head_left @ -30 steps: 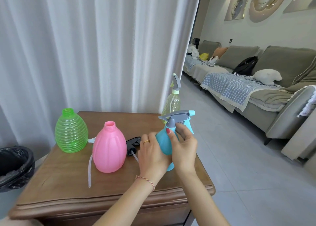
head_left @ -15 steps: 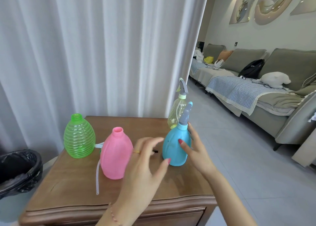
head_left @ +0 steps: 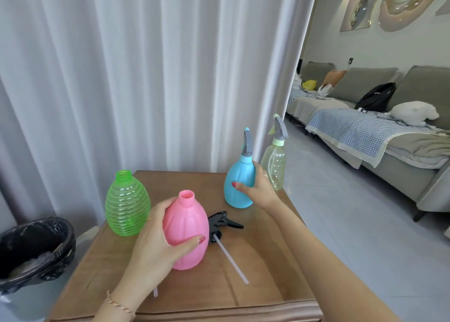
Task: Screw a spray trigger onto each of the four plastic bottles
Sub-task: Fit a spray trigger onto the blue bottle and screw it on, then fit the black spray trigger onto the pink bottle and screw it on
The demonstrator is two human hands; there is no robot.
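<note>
My left hand (head_left: 155, 246) wraps around the pink bottle (head_left: 187, 226), which stands open-necked near the table's middle. My right hand (head_left: 258, 188) holds the blue bottle (head_left: 237, 183), upright at the far right with a grey trigger screwed on top. Behind it stands a pale yellow bottle (head_left: 274, 166) with its own grey trigger. A green ribbed bottle (head_left: 126, 207) with an open neck sits at the left. A black spray trigger (head_left: 222, 220) with a white tube lies on the table between the pink and blue bottles. Another white tube end (head_left: 155, 292) shows below my left wrist.
The wooden table (head_left: 243, 292) has a raised front edge. A bin with a black bag (head_left: 34, 248) stands on the floor at the left. White curtains hang behind the table. A grey sofa (head_left: 365, 132) lines the right side of the room.
My right hand set the blue bottle further back to the right. My left hand moved over to the pink bottle and took hold of it.
</note>
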